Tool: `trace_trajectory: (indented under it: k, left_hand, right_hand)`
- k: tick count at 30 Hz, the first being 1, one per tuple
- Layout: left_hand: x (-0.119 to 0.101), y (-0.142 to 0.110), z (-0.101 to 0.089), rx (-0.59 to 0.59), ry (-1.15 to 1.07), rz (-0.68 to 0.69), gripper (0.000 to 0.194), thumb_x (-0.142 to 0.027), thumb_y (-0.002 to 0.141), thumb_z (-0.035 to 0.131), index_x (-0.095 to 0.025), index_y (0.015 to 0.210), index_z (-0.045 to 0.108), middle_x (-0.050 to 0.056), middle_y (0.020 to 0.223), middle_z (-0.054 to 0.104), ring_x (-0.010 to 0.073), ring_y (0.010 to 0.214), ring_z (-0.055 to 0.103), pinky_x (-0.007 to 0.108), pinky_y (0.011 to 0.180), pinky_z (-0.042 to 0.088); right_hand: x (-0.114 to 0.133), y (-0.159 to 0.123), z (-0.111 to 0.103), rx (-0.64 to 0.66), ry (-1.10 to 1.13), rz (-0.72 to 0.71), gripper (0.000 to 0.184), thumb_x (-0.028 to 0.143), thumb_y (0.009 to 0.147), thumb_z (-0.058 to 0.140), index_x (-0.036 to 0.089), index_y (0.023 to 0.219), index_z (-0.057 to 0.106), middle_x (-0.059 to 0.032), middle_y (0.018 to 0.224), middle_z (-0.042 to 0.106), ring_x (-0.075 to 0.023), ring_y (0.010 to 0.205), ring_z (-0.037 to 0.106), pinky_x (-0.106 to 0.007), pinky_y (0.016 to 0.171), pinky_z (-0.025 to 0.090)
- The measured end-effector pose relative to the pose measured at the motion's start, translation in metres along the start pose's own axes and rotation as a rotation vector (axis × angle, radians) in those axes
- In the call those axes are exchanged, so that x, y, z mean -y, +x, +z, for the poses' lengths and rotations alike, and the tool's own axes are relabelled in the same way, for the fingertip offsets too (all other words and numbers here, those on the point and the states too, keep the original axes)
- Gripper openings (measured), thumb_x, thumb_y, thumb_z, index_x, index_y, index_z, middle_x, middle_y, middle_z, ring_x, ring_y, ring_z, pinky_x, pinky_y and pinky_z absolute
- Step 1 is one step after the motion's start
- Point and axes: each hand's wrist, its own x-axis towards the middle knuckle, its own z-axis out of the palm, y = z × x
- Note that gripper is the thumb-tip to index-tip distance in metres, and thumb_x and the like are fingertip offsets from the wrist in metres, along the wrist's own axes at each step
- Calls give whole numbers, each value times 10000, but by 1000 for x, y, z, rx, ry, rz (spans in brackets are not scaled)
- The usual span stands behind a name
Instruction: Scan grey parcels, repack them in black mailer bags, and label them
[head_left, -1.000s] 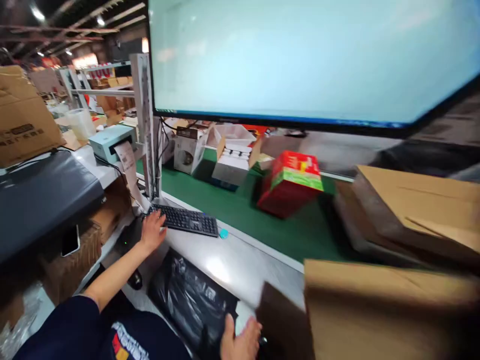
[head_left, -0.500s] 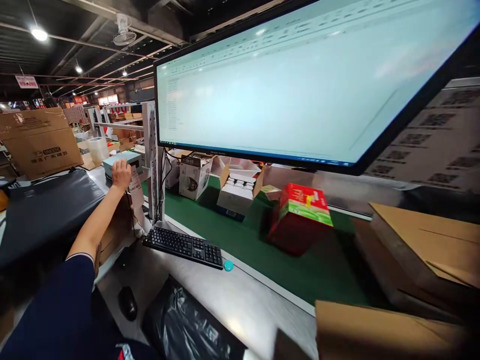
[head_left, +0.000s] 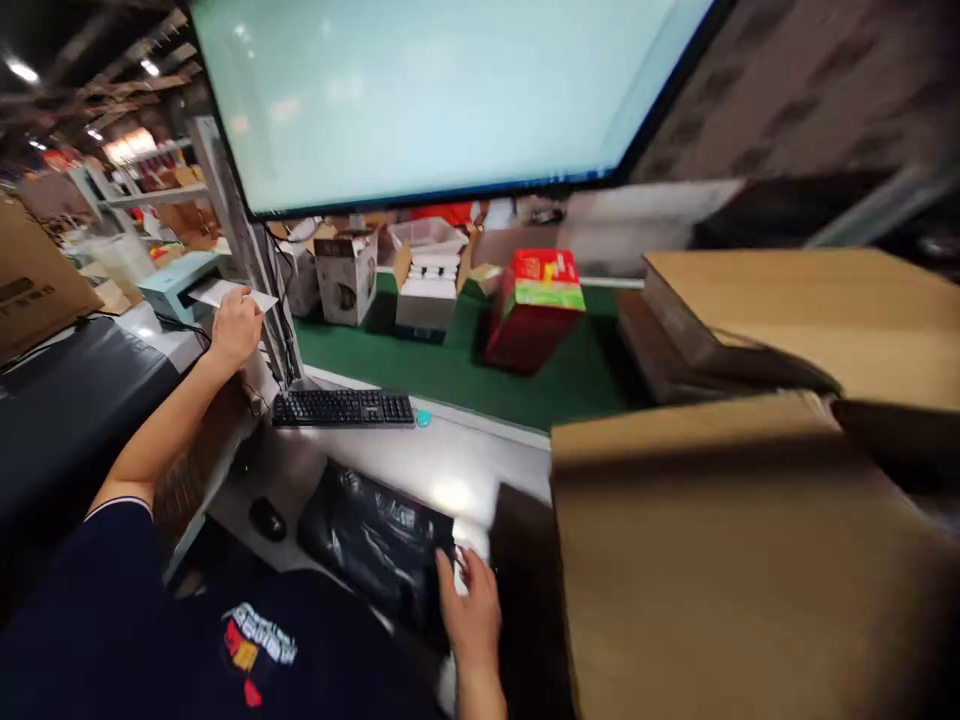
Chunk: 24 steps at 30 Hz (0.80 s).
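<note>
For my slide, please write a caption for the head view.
Left hand grips paper at the printer; right hand is at the bag's edge.

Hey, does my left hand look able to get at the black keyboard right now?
Probably yes: nothing covers the black keyboard, and it lies near your left hand, though that hand seems to hold a white paper strip at the light-blue printer.

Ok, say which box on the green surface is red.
The red box, right of the open box of white items: it alone has a red top with a green band.
</note>
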Motion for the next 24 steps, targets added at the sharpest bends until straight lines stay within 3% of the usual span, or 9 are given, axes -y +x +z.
trace_trajectory:
  k: [3,5,8,10,12,14,17,19,24]
  left_hand:
    - [-65,-82,17,228,-402,188,179,-382,1026,611,-212,1008,665,102,1396,664,227,1351,619,466,1223,498]
    - [-101,-143,28,463,-867,141,305,-525,1024,587,-235,945,637,78,1359,692,222,1274,675,432,1121,572]
    - [-129,-223,58,789,-1418,-233,458,-667,922,678,-228,852,568,77,1238,753,226,1066,743,398,920,647]
    - [-128,-262,88,875,-1559,-516,517,-702,836,752,-230,854,541,65,1135,771,207,959,741,369,827,657]
    - [-117,-290,122,870,-1476,-678,497,-683,841,740,-232,877,534,61,1126,771,190,943,741,351,811,659]
    - [-103,-311,152,850,-1194,-695,376,-590,936,637,-232,899,530,67,1137,770,180,957,754,342,816,660]
    - [-86,-335,183,872,-799,-637,192,-393,1015,501,-231,916,535,55,940,762,183,849,764,350,774,654]
    - [-79,-347,196,891,-680,-600,122,-294,998,516,-230,902,556,54,866,743,210,856,765,387,836,644]
    - [-75,-364,211,901,-443,-434,162,-222,984,522,-203,1032,675,182,1171,770,324,1153,740,514,1051,567]
  right_hand:
    - [55,2,21,133,289,148,903,854,699,668,164,1282,697,-246,1404,700,-371,1226,719,-555,1149,551]
    - [70,4,33,294,540,208,891,858,745,610,195,1337,668,-206,1457,691,-337,1260,714,-498,1089,589]
    - [69,-3,37,293,765,343,738,800,764,625,217,1207,710,-138,1254,786,-282,1075,754,-417,909,627]
    - [59,-10,33,203,732,419,534,682,721,756,227,999,734,-55,963,799,-227,866,726,-370,824,606]
    - [46,-15,30,146,632,446,393,576,675,837,233,813,704,5,760,722,-194,753,665,-345,795,579]
    - [32,-16,34,121,467,426,326,515,691,836,235,717,672,-5,784,715,-205,812,663,-360,862,574]
    - [14,-19,51,76,70,364,241,415,774,774,211,702,669,-116,1208,752,-279,1173,641,-447,1129,495]
    - [4,-24,65,71,-180,313,211,362,836,729,176,747,682,-179,1517,612,-338,1416,492,-522,1251,367]
    - [-18,-40,80,78,-533,165,334,389,963,644,107,1128,713,-255,1713,375,-389,1582,295,-587,1299,263]
